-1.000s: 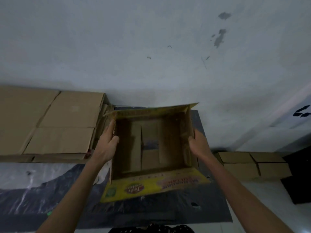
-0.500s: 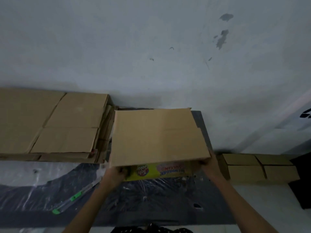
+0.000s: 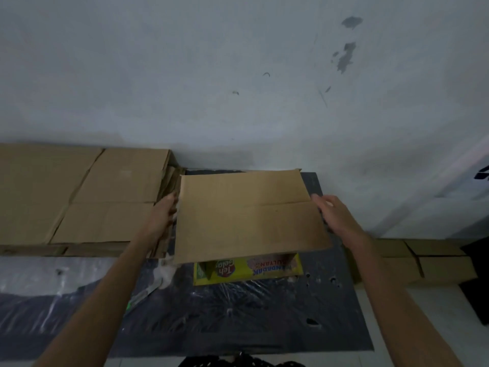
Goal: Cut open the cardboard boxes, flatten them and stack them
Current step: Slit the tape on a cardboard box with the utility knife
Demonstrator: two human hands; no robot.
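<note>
A brown cardboard box (image 3: 248,215) lies collapsed in the middle, plain side up, over a dark plastic sheet (image 3: 238,313). A yellow printed flap (image 3: 254,270) sticks out from under its near edge. My left hand (image 3: 164,215) touches the box's left edge with straight fingers. My right hand (image 3: 333,213) sits at the box's right edge, fingers extended, and I cannot tell if it touches. A stack of flattened cardboard (image 3: 79,197) lies to the left, against the wall.
Two closed cardboard boxes (image 3: 412,260) stand at the right by the wall. A utility knife with a green tip (image 3: 143,295) lies on the plastic sheet near my left forearm. The white wall (image 3: 238,75) rises just behind everything.
The box went from standing open with both hands inside its walls to folded down flat with the brown side up. Both hands moved from its near corners to its left and right edges.
</note>
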